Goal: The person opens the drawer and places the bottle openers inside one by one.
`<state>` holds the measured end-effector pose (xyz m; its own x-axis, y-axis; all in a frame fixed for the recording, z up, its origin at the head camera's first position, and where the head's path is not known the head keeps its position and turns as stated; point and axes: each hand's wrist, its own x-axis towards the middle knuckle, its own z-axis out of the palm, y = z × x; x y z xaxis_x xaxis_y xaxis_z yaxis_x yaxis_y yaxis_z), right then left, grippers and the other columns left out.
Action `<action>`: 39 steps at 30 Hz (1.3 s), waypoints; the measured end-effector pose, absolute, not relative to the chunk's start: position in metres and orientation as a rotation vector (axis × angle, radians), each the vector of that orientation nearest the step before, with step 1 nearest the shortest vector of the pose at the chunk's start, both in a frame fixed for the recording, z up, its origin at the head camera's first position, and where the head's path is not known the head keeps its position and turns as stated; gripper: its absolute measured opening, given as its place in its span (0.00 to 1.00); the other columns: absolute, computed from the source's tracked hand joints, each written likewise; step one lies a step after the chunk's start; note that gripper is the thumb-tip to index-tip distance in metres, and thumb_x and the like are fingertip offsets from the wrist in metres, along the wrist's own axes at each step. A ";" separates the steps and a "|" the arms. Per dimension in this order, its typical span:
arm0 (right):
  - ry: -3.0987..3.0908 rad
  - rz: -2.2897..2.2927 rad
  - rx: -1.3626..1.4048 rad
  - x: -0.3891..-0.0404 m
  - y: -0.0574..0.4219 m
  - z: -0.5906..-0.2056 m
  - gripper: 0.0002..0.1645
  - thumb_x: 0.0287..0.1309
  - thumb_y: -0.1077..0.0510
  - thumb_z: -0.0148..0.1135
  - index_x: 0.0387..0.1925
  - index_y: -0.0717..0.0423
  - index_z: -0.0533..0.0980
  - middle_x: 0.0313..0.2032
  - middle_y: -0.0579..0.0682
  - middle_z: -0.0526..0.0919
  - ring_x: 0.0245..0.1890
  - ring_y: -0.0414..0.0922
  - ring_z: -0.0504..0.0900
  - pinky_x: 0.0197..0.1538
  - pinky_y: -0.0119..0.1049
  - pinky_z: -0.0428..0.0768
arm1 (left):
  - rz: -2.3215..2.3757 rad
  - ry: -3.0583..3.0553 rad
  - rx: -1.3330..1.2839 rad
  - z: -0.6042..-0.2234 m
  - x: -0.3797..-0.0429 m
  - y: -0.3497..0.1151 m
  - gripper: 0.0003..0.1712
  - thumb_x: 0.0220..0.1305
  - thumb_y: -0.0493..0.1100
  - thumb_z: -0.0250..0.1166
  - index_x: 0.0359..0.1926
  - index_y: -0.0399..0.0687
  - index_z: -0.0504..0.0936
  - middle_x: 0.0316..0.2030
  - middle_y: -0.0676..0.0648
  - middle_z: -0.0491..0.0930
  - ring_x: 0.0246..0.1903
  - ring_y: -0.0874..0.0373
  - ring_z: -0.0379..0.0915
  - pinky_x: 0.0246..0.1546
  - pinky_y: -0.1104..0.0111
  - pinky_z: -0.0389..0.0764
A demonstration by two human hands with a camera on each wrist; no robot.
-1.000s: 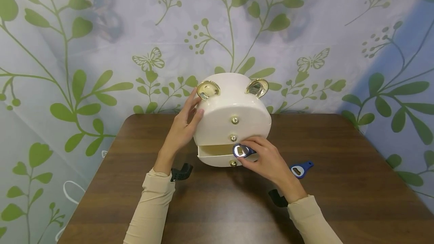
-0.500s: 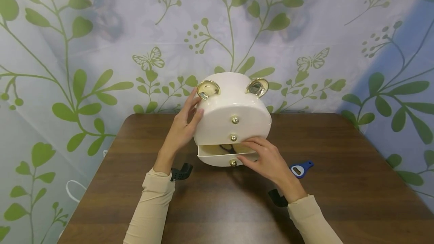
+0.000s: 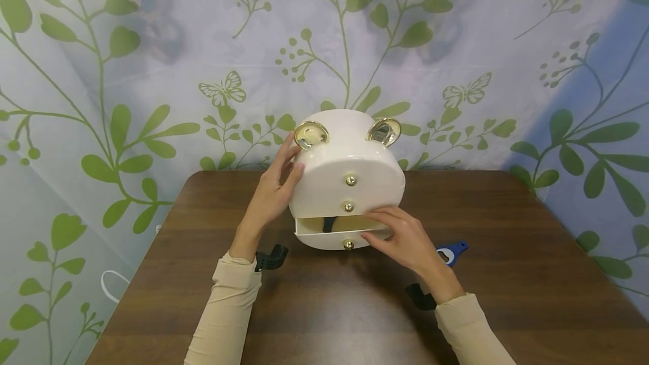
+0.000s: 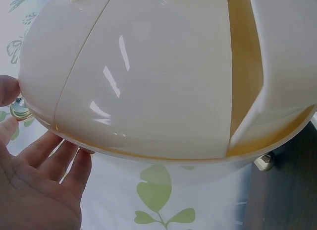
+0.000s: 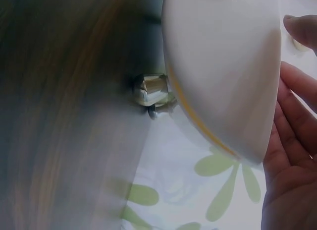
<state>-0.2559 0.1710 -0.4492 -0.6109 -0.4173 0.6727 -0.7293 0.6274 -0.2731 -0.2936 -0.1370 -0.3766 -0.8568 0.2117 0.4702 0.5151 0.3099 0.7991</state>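
Observation:
A white mini drawer cabinet (image 3: pixel 350 190) with gold ears and round gold knobs stands on the table, its bottom drawer (image 3: pixel 324 240) pulled out. My left hand (image 3: pixel 271 190) grips its left side, thumb on the front edge and fingers behind, near the gold ear (image 3: pixel 311 135). At the drawer's right end is my right hand (image 3: pixel 403 235), fingers over the opening and thumb by the front rim, nothing held. Inside the drawer lies a bottle opener (image 3: pixel 329 224), of which only a dark part shows; the rest is hidden. The right wrist view shows the fingers (image 5: pixel 292 126) beside the drawer front.
A second blue bottle opener (image 3: pixel 453 251) lies on the wooden table (image 3: pixel 532 292), right of my right hand and partly covered by its wrist. Behind the cabinet hangs a leaf-patterned cloth (image 3: pixel 203 44). A white cable (image 3: pixel 109 286) loops beyond the table's left edge.
My right hand has let go of the bottle opener, which has gone into the drawer and shifted left there. That hand has drawn slightly back to the right; my left hand stays put.

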 end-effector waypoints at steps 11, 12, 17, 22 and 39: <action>-2.420 0.923 0.933 -0.253 0.197 -0.439 0.24 0.49 0.58 0.83 0.51 0.51 0.86 0.48 0.46 0.88 0.47 0.44 0.87 0.49 0.41 0.87 | -1.565 -2.312 -0.648 -0.375 -0.291 -0.136 0.38 0.80 0.53 0.54 0.81 0.80 0.47 0.75 0.46 0.66 0.74 0.48 0.63 0.78 0.55 0.61; -2.435 0.947 0.950 -0.253 0.200 -0.438 0.24 0.50 0.58 0.82 0.51 0.49 0.86 0.48 0.46 0.89 0.47 0.44 0.87 0.49 0.40 0.87 | -1.566 -2.312 -0.648 -0.375 -0.291 -0.136 0.38 0.80 0.53 0.54 0.81 0.79 0.47 0.75 0.46 0.66 0.74 0.48 0.63 0.78 0.55 0.61; -2.432 1.018 0.993 -0.253 0.214 -0.433 0.26 0.48 0.62 0.83 0.51 0.47 0.86 0.45 0.49 0.89 0.46 0.46 0.87 0.51 0.32 0.84 | -1.570 -2.315 -0.649 -0.375 -0.290 -0.135 0.38 0.80 0.52 0.54 0.81 0.79 0.47 0.75 0.46 0.66 0.74 0.48 0.63 0.77 0.54 0.62; -2.430 1.010 0.971 -0.252 0.227 -0.428 0.28 0.45 0.64 0.83 0.50 0.46 0.86 0.45 0.46 0.89 0.46 0.44 0.87 0.53 0.20 0.79 | -1.572 -2.319 -0.643 -0.375 -0.290 -0.135 0.38 0.80 0.53 0.54 0.81 0.79 0.47 0.75 0.46 0.65 0.75 0.48 0.62 0.77 0.53 0.62; -2.696 0.969 0.746 -0.251 0.266 -0.425 0.26 0.54 0.53 0.80 0.56 0.46 0.84 0.53 0.45 0.87 0.55 0.50 0.85 0.57 0.55 0.84 | -1.558 -2.313 -0.650 -0.373 -0.287 -0.132 0.38 0.80 0.52 0.54 0.81 0.79 0.47 0.75 0.48 0.66 0.75 0.50 0.62 0.77 0.53 0.62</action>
